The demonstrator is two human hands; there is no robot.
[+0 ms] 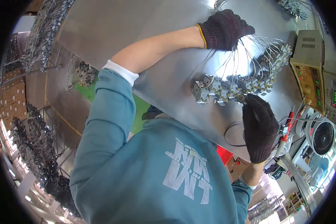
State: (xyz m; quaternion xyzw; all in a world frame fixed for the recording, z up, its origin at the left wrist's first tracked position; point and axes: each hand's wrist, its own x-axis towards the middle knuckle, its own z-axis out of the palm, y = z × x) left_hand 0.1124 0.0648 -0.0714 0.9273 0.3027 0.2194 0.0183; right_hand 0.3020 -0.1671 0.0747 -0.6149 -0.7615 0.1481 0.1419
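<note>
My left hand [227,30], in a dark knit glove, is closed around a bundle of thin white wires [246,52] above a shiny metal table [138,30]. The wires fan out downward to a curved row of small grey metal parts [239,87] lying on the table. My right hand [259,127], also in a dark glove, sits just below the row. Its fingertips pinch one part near the middle of the row, and the glove hides the grip itself. My teal sweatshirt fills the lower middle of the view.
A beige test instrument with green lit digits [311,71] stands at the right, with red probes [287,128] and a small white fan [322,137] below it. More wired parts [293,7] lie at the table's top right. Racks of hanging wire assemblies [41,156] and cardboard boxes [11,97] stand at the left.
</note>
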